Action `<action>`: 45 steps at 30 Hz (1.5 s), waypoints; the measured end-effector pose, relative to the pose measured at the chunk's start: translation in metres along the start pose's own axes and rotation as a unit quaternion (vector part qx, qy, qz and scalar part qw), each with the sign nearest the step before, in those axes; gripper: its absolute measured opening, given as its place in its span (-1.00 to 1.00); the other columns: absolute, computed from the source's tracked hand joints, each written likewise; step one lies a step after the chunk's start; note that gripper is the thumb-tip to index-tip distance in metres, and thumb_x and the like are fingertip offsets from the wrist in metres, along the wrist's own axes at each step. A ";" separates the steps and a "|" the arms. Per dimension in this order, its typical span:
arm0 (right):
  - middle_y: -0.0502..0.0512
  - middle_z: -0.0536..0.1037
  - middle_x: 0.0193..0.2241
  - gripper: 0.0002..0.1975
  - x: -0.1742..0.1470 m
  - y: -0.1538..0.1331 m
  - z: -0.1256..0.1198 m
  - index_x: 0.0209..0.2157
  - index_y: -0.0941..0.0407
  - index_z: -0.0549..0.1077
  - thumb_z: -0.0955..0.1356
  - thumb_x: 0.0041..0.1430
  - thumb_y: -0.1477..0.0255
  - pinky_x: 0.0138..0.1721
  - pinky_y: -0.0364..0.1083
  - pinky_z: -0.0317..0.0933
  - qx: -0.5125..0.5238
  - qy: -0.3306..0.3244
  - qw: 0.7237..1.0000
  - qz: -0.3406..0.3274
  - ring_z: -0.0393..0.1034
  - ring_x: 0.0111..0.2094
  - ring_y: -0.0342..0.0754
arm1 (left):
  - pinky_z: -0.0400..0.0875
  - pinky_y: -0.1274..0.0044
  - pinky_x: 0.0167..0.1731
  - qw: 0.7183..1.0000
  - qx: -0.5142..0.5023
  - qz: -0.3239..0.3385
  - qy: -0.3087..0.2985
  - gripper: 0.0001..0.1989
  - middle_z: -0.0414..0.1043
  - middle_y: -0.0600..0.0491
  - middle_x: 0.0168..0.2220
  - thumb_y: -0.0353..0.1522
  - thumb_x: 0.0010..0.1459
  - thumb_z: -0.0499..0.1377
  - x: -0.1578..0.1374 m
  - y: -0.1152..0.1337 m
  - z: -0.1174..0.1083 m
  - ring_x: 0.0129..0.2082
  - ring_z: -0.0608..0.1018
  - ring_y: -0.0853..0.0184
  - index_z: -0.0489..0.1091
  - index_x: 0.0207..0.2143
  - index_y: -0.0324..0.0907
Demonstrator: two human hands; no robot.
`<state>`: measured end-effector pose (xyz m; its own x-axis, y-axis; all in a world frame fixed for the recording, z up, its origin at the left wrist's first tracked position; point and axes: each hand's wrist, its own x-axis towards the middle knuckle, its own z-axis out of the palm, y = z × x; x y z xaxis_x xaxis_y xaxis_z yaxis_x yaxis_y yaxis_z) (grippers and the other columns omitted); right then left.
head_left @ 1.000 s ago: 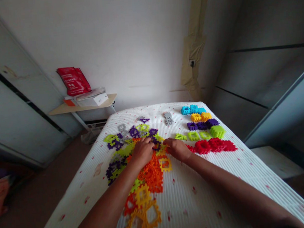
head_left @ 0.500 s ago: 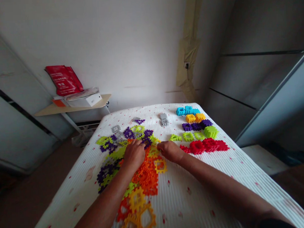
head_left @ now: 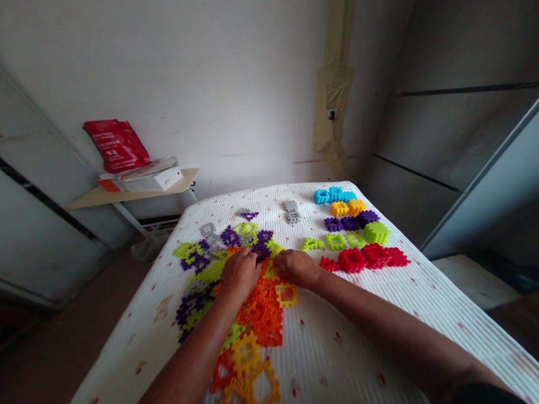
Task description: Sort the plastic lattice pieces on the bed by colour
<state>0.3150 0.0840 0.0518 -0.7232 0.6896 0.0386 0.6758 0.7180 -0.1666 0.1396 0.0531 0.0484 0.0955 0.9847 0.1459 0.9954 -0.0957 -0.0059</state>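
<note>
A loose pile of plastic interlocking building tiles covers the middle left of the bed-like surface, with orange tiles [head_left: 267, 314], purple tiles [head_left: 196, 260] and lime tiles [head_left: 214, 269] mixed together. My left hand [head_left: 242, 272] rests over the pile's centre, fingers curled down among the orange and purple pieces. Just to its right, my right hand [head_left: 298, 268] is closed at the pile's edge, beside yellow-lime tiles [head_left: 274, 249]. Whatever either hand's fingertips hold is hidden. Yellow tiles [head_left: 246, 353] lie nearer to me, by the left forearm.
Sorted stacks stand at right: blue tiles [head_left: 335, 194], yellow tiles [head_left: 356, 207], purple tiles [head_left: 350, 223], lime tiles [head_left: 376, 233] and red tiles [head_left: 373, 257]. Grey tiles [head_left: 291, 212] lie far centre. Behind at left, a small table [head_left: 96, 198] bears a red bag [head_left: 116, 145].
My right hand has moved slightly left, closer to the left hand and over the pile's edge. The left hand stays nearly where it was. The view has shifted a little.
</note>
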 end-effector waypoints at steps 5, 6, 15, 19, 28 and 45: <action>0.19 0.50 -0.29 -0.76 0.000 -0.005 0.001 -0.20 0.17 0.39 0.26 0.05 0.48 -0.32 -0.15 0.20 -0.030 -0.011 0.999 -0.004 0.41 -0.27 -0.01 | 0.28 0.44 -0.11 1.000 0.015 -0.009 0.021 -0.75 0.41 -0.09 -0.23 -0.26 0.09 0.08 0.001 -0.004 0.004 -0.16 0.44 0.21 0.44 -0.31 -0.24; 0.20 0.50 -0.28 -0.74 -0.001 -0.005 0.002 -0.17 0.17 0.38 0.27 0.05 0.47 -0.32 -0.14 0.21 -0.028 -0.008 1.000 -0.001 0.41 -0.27 -0.01 | 0.28 0.44 -0.11 0.999 0.016 -0.011 0.026 -0.77 0.41 -0.09 -0.23 -0.29 0.09 0.08 0.002 -0.004 0.005 -0.16 0.44 0.21 0.44 -0.31 -0.25; 0.23 0.48 -0.21 -0.55 -0.010 0.006 0.004 -0.04 0.21 0.25 0.32 -0.02 0.48 -0.27 -0.13 0.20 0.014 0.036 0.999 0.031 0.39 -0.21 0.00 | 0.27 0.43 -0.11 0.999 -0.002 -0.019 0.042 -0.76 0.43 -0.11 -0.22 -0.42 0.10 0.02 0.004 -0.002 0.016 -0.16 0.44 0.22 0.39 -0.20 -0.25; 0.21 0.49 -0.23 -0.49 -0.019 0.017 0.001 0.01 0.21 0.21 0.32 -0.04 0.51 -0.28 -0.14 0.19 0.025 0.030 0.998 0.044 0.40 -0.23 -0.01 | 0.26 0.42 -0.10 0.999 -0.006 -0.021 0.045 -0.76 0.43 -0.12 -0.21 -0.40 0.10 0.02 0.004 -0.003 0.019 -0.15 0.43 0.21 0.39 -0.21 -0.25; 0.20 0.49 -0.22 -0.50 -0.019 0.017 0.007 -0.03 0.21 0.30 0.39 -0.06 0.43 -0.32 -0.15 0.18 0.058 0.030 0.997 0.026 0.40 -0.26 -0.01 | 0.25 0.43 -0.10 0.998 -0.001 -0.025 0.050 -0.77 0.44 -0.09 -0.23 -0.38 0.10 0.02 0.002 -0.003 0.022 -0.16 0.43 0.22 0.39 -0.22 -0.23; 0.15 0.52 -0.30 -0.73 -0.010 0.004 0.011 -0.20 0.16 0.41 0.26 0.02 0.59 -0.30 -0.20 0.15 0.033 0.009 0.999 0.034 0.41 -0.28 -0.08 | 0.26 0.44 -0.11 0.998 -0.008 -0.027 0.056 -0.78 0.43 -0.10 -0.25 -0.40 0.11 0.03 0.000 -0.002 0.019 -0.17 0.43 0.22 0.41 -0.24 -0.25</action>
<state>0.3237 0.0790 0.0400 -0.6722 0.7390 0.0435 0.7124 0.6618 -0.2334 0.1377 0.0556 0.0298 0.0399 0.9659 0.2557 0.9987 -0.0465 0.0200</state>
